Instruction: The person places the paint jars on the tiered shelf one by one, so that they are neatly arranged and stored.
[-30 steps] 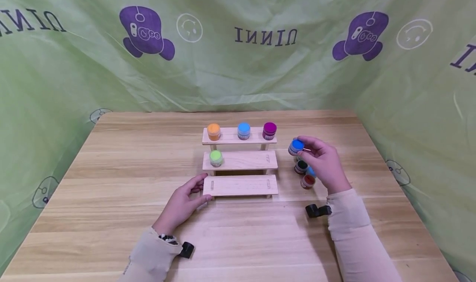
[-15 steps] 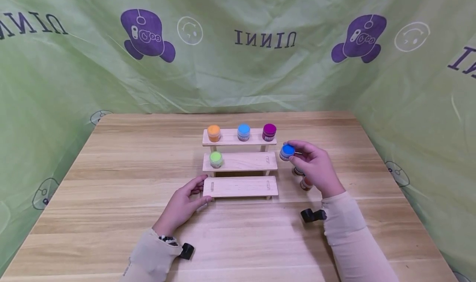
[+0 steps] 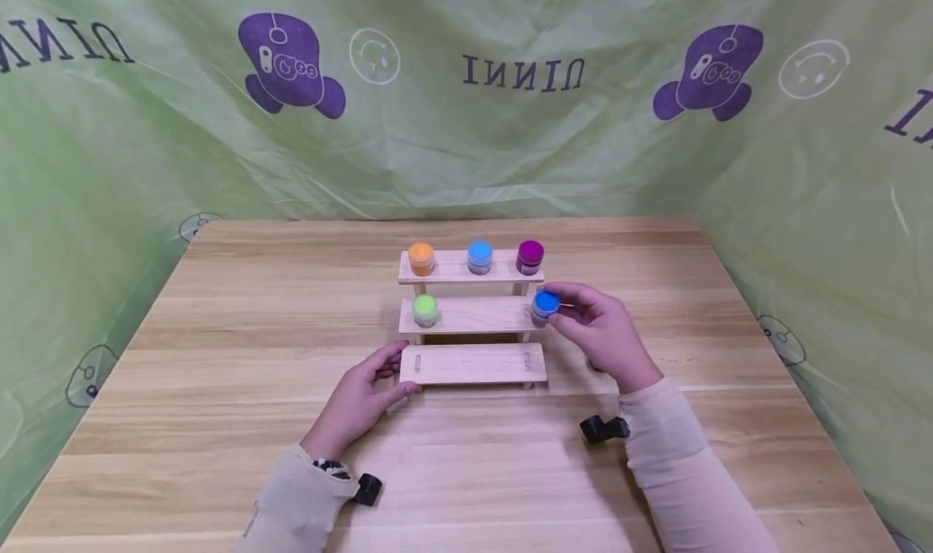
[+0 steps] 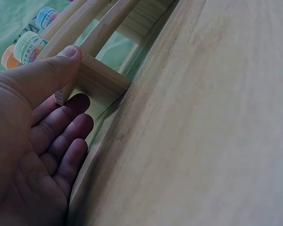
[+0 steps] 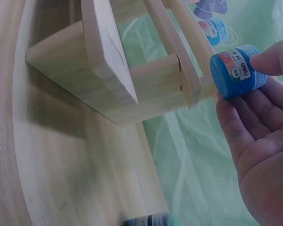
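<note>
My right hand (image 3: 601, 332) pinches a blue paint jar (image 3: 544, 305) between thumb and fingers, at the right end of the middle step of a three-step wooden display stand (image 3: 474, 364). In the right wrist view the blue jar (image 5: 236, 70) is tilted in that frame, its label showing; whether its base touches the step I cannot tell. My left hand (image 3: 359, 397) holds the left end of the bottom step, thumb (image 4: 49, 73) against its edge and fingers beside it. A light green jar (image 3: 426, 311) stands at the left of the middle step.
Orange (image 3: 421, 259), light blue (image 3: 479, 257) and purple (image 3: 530, 257) jars stand on the top step. A dark jar (image 5: 150, 220) lies at the bottom edge of the right wrist view. Green printed cloth (image 3: 466, 148) hangs around the wooden table (image 3: 219, 359).
My right hand has carried the blue jar left, from above the loose jars at the right to the middle step's right end. The left hand has stayed at the bottom step.
</note>
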`<action>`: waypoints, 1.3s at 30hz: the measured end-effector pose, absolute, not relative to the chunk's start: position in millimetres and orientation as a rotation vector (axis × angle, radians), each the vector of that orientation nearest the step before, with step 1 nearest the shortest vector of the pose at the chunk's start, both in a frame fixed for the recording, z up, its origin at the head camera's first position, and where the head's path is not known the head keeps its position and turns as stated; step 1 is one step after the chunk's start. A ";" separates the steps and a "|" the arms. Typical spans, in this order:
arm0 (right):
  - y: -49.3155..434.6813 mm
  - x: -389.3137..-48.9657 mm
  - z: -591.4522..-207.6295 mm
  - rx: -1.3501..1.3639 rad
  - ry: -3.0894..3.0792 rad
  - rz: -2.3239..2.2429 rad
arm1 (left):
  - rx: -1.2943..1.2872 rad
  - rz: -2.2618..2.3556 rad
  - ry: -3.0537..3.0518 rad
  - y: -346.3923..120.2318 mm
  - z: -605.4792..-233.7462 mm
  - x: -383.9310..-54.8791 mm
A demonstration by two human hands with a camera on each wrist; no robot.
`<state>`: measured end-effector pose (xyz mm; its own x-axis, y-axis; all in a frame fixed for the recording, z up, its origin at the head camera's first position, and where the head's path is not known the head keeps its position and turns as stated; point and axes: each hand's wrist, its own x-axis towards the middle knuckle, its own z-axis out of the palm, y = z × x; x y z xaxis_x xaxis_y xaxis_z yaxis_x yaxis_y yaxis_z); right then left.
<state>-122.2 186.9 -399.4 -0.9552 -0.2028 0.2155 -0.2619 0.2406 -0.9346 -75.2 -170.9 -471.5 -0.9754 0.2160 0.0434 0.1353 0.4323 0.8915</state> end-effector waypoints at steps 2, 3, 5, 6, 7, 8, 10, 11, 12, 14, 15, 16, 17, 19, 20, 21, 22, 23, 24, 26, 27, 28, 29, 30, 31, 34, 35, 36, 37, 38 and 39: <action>184.7 -121.8 -400.2 0.482 -2.426 1.865 | 0.321 1.602 2.594 -170.8 -471.4 -75.5; 183.5 -121.5 -400.4 0.494 -2.424 1.865 | 0.323 1.603 2.595 -170.8 -471.3 -75.5; 180.8 -121.0 -400.9 0.518 -2.417 1.871 | 0.322 1.603 2.597 -170.7 -471.3 -75.4; 179.3 -120.6 -401.3 0.527 -2.416 1.875 | 0.319 1.603 2.596 -170.7 -471.4 -75.2; 178.1 -120.2 -402.0 0.533 -2.418 1.875 | 0.317 1.603 2.595 -170.6 -471.4 -75.0; 176.8 -119.6 -402.2 0.539 -2.426 1.863 | 0.312 1.602 2.594 -170.5 -471.4 -74.7; 173.9 -118.4 -403.2 0.545 -2.442 1.847 | 0.298 1.602 2.589 -170.4 -471.5 -74.2; 172.5 -117.8 -403.5 0.546 -2.451 1.838 | 0.293 1.603 2.587 -170.3 -471.5 -74.1; 171.1 -117.1 -403.9 0.546 -2.460 1.829 | 0.293 1.606 2.585 -170.1 -471.2 -73.8; 168.3 -116.0 -403.8 0.550 -2.474 1.812 | 0.293 1.607 2.583 -169.7 -470.6 -73.4; 166.9 -115.5 -403.9 0.550 -2.478 1.810 | 0.295 1.610 2.582 -169.5 -470.3 -73.2; 165.8 -115.1 -403.9 0.548 -2.483 1.810 | 0.295 1.613 2.581 -169.3 -470.1 -73.2; 164.7 -114.8 -403.9 0.545 -2.487 1.813 | 0.294 1.613 2.580 -169.2 -469.9 -73.1; 162.7 -114.5 -403.6 0.545 -2.490 1.832 | 0.292 1.612 2.580 -169.2 -469.7 -73.2; 161.7 -114.3 -403.1 0.539 -2.493 1.841 | 0.289 1.612 2.580 -169.3 -469.7 -73.3; 160.8 -114.4 -403.0 0.537 -2.496 1.845 | 0.285 1.613 2.579 -169.4 -469.7 -73.4; 159.8 -114.6 -402.7 0.537 -2.498 1.850 | 0.287 1.611 2.581 -169.5 -469.9 -73.6; 158.8 -114.6 -402.1 0.537 -2.502 1.855 | 0.286 1.609 2.582 -169.6 -469.9 -73.7; 157.7 -114.6 -401.6 0.535 -2.506 1.862 | 0.285 1.604 2.585 -169.8 -469.8 -73.9; 155.6 -114.3 -400.5 0.523 -2.519 1.865 | 0.274 1.592 2.586 -170.1 -469.5 -73.9; 154.6 -114.3 -400.3 0.522 -2.524 1.866 | 0.271 1.590 2.586 -170.1 -469.2 -73.8; 153.5 -114.1 -400.0 0.515 -2.528 1.873 | 0.271 1.585 2.588 -170.2 -469.1 -73.9; 152.5 -113.9 -399.7 0.510 -2.531 1.878 | 0.266 1.582 2.587 -170.3 -468.8 -73.8; 151.4 -114.2 -400.0 0.510 -2.531 1.884 | 0.268 1.577 2.588 -170.3 -468.5 -73.7; 150.4 -114.7 -400.5 0.514 -2.529 1.889 | 0.270 1.578 2.587 -170.2 -468.5 -73.6; 147.3 -115.9 -402.0 0.537 -2.518 1.896 | 0.280 1.584 2.588 -170.2 -469.0 -73.4; 146.4 -116.0 -402.0 0.542 -2.517 1.892 | 0.282 1.588 2.586 -170.1 -469.0 -73.3; 145.7 -116.3 -402.4 0.547 -2.518 1.883 | 0.286 1.590 2.586 -169.9 -469.0 -73.2; 144.9 -116.0 -402.0 0.545 -2.519 1.874 | 0.286 1.596 2.582 -169.9 -469.0 -73.2; 144.1 -115.7 -401.8 0.541 -2.523 1.861 | 0.289 1.599 2.580 -169.8 -468.8 -73.1; 143.3 -115.2 -401.3 0.534 -2.527 1.852 | 0.289 1.602 2.578 -169.8 -468.7 -73.1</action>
<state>-115.2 143.3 -401.3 -0.9429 -0.2881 0.1669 -0.2459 0.2648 -0.9324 -73.1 -169.8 -468.7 -0.9777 0.2089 0.0212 0.1115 0.4311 0.8954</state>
